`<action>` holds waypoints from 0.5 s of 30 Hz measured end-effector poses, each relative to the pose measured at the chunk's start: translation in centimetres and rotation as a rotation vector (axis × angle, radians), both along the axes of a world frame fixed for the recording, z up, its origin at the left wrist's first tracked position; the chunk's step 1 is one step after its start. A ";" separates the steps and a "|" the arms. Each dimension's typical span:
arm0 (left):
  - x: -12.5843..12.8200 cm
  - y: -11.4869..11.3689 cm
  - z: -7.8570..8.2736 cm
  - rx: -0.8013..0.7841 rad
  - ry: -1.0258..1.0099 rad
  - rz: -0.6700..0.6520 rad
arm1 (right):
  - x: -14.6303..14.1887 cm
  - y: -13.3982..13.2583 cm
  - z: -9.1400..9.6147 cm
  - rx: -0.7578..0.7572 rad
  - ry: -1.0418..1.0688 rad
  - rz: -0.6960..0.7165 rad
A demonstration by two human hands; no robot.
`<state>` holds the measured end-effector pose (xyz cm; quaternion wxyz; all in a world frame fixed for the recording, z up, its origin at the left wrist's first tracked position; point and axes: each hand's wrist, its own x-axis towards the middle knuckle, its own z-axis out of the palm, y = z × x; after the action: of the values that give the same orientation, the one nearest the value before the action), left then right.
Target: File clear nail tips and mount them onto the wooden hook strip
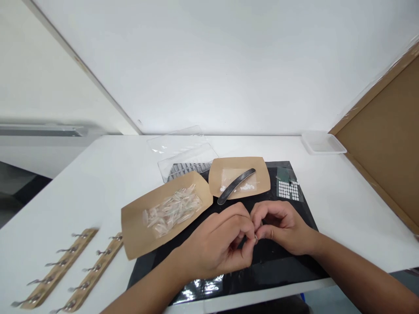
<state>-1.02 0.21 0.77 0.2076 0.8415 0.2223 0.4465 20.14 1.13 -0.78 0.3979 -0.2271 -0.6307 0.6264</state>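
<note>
My left hand (218,244) and my right hand (283,231) meet over the black mat (281,266), fingers curled and pinched together around a tiny item I cannot make out. Just beyond my left hand lies a brown paper tray (134,222) filled with several clear nail tips (172,209). A second brown paper tray (262,172) behind my hands holds a dark curved nail file (235,185) and a few small white pieces (247,187).
A sheet of white dot stickers (288,190) lies on the mat at the right. A clear plastic box (185,163) with its lid open sits behind the trays. Two wooden strips (57,270) with metal clips lie at the left. A white tray (322,143) and a cardboard panel (389,144) stand at the right.
</note>
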 end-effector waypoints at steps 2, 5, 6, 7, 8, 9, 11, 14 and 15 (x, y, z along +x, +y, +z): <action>0.0 0.0 0.0 0.004 -0.002 0.006 | 0.0 0.0 -0.1 -0.014 0.005 0.013; 0.0 0.0 0.0 -0.005 0.003 -0.008 | 0.2 0.1 -0.1 -0.020 0.003 0.023; 0.0 0.0 0.0 -0.008 0.005 -0.014 | 0.2 0.1 -0.1 -0.015 0.001 0.022; 0.0 0.0 0.0 -0.010 0.007 -0.018 | 0.2 0.1 0.0 -0.005 -0.004 0.022; -0.1 0.0 0.0 -0.008 0.007 -0.019 | 0.3 0.2 0.0 0.008 -0.012 0.023; -0.1 0.0 0.0 -0.006 0.007 -0.018 | 0.3 0.2 0.1 0.025 -0.019 0.023; -0.1 -0.1 0.1 0.000 0.004 -0.016 | 0.4 0.3 0.3 0.064 -0.037 0.026; -0.1 -0.1 0.2 -0.001 0.002 -0.018 | 0.5 0.4 0.3 0.123 -0.032 0.022; -0.2 0.0 0.2 -0.004 0.000 -0.020 | 0.5 0.4 0.3 0.142 -0.022 0.019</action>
<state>-1.19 0.17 0.99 0.2138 0.8434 0.2146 0.4438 20.67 1.58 -0.44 0.4002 -0.1991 -0.6801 0.5811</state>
